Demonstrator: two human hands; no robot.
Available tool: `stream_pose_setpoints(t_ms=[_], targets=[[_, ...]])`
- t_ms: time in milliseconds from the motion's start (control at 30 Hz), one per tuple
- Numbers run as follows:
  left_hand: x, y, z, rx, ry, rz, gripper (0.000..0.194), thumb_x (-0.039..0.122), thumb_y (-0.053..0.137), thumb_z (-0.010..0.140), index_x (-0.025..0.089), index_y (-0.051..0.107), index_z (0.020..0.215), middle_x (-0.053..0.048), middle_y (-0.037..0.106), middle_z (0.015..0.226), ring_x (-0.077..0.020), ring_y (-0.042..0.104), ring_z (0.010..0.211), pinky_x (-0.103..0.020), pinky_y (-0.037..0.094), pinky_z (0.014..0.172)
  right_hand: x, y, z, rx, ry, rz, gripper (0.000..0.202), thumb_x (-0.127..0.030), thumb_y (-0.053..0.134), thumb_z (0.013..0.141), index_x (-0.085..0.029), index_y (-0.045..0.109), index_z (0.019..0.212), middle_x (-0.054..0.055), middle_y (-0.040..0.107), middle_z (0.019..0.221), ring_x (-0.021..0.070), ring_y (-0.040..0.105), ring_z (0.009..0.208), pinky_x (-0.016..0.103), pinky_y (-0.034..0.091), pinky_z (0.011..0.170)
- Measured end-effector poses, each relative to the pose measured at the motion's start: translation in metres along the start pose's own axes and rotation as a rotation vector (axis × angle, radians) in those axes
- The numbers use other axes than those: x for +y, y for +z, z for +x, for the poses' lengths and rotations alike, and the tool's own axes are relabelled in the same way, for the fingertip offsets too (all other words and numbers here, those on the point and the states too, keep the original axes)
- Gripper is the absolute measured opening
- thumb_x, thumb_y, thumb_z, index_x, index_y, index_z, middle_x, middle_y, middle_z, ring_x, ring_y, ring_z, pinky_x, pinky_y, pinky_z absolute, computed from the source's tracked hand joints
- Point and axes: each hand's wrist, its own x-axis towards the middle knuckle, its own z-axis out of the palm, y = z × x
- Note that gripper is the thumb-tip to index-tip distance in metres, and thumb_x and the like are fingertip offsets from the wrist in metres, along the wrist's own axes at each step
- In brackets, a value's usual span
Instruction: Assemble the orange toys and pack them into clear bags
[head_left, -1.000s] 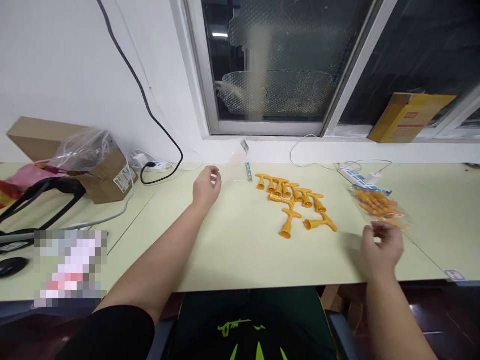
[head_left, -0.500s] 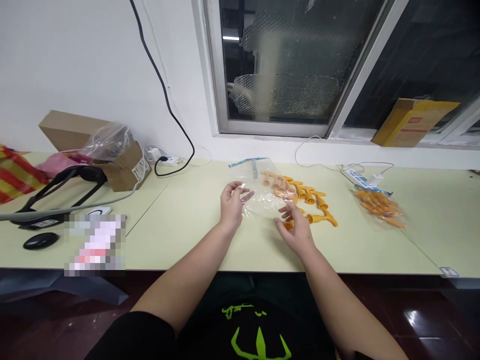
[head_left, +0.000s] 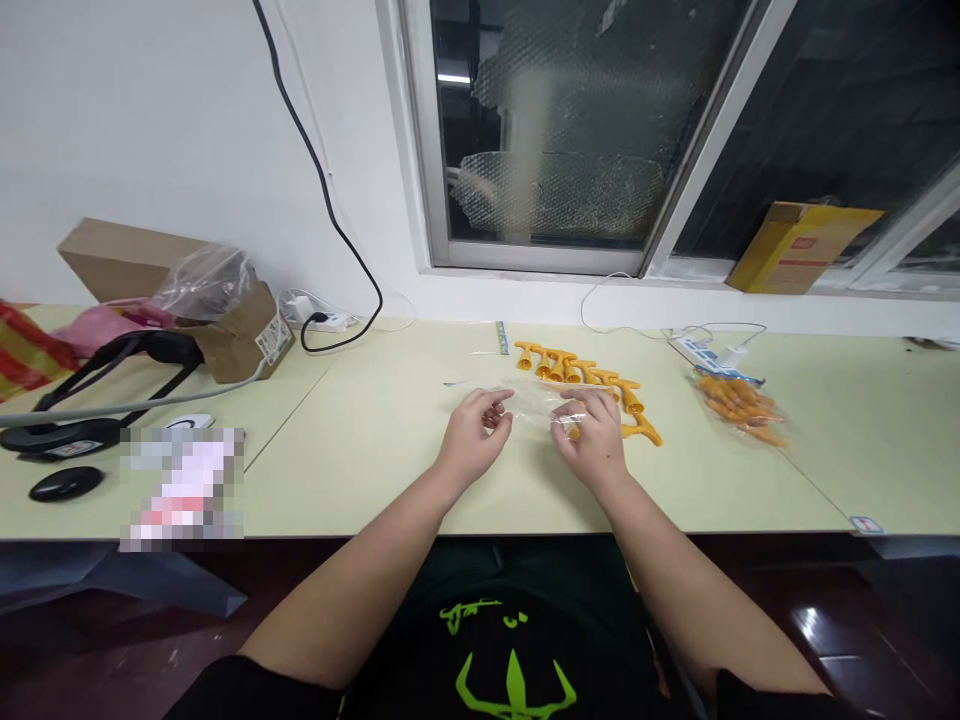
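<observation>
A clear plastic bag (head_left: pixel 531 402) is stretched between my two hands over the table. My left hand (head_left: pixel 474 438) has its fingers curled at the bag's left side, thumb and fingertips close together on the film. My right hand (head_left: pixel 598 440) pinches the other side. Just behind it lie several orange T-shaped plastic pieces (head_left: pixel 555 362) with hollow round ends, set in a slanting row. One more orange piece (head_left: pixel 643 430) rests beside my right hand, partly covered by it. Behind the bag a blue-green printed strip (head_left: pixel 502 338) lies on the table.
Off to the right, a filled clear bag (head_left: pixel 741 408) of orange pieces lies near a power strip (head_left: pixel 697 350). At left are a cardboard box (head_left: pixel 251 335), a black headset-like frame (head_left: pixel 112 400), a black mouse (head_left: pixel 66 484) and a blurred-out flat item (head_left: pixel 180 490).
The bag has come down and toward me, tilting flatter, so the orange row behind it shows plainly. My fingers have closed in on its edges. The whole view has shifted slightly.
</observation>
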Motion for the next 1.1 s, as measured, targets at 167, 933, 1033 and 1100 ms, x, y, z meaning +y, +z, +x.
stream_pose_setpoints(t_ms=[167,933,1033,1100], targets=[[0.014,-0.019,0.012,0.041,0.227,0.212,0.019,0.026,0.057,0.095,0.022,0.072,0.106,-0.005,0.065,0.090,-0.0167,0.063,0.082,-0.031,0.054,0.079,-0.006,-0.011,0.010,-0.341,-0.053,0.349,0.008,-0.017,0.061,0.081,-0.024,0.063,0.081,0.007,0.073,0.115,0.0300,0.060,0.116,0.054,0.043,0.104],[-0.010,-0.009,-0.006,-0.553,0.278,0.463,0.059,0.051,0.056,0.094,0.033,0.045,0.149,-0.009,0.036,0.161,-0.0316,0.032,0.149,-0.060,0.011,0.124,-0.030,0.070,-0.005,-0.468,0.976,1.509,0.046,-0.024,0.075,0.074,-0.026,0.062,0.118,0.007,0.069,0.120,0.0246,0.068,0.108,0.038,0.060,0.085],[-0.012,-0.006,-0.003,-0.471,0.250,0.525,0.059,0.050,0.059,0.092,0.033,0.047,0.147,-0.009,0.038,0.159,-0.0324,0.028,0.150,-0.058,0.014,0.124,-0.033,0.077,0.003,-0.452,0.991,1.457,0.064,-0.031,0.078,0.073,-0.030,0.054,0.132,0.007,0.062,0.134,0.0250,0.065,0.115,0.039,0.056,0.094],[-0.012,-0.004,0.000,-0.378,0.228,0.581,0.063,0.043,0.065,0.086,0.032,0.047,0.146,-0.010,0.038,0.156,-0.0336,0.027,0.150,-0.059,0.015,0.123,-0.032,0.080,0.012,-0.506,1.038,1.476,0.061,-0.042,0.074,0.078,-0.029,0.053,0.134,0.009,0.062,0.133,0.0256,0.066,0.111,0.039,0.055,0.090]])
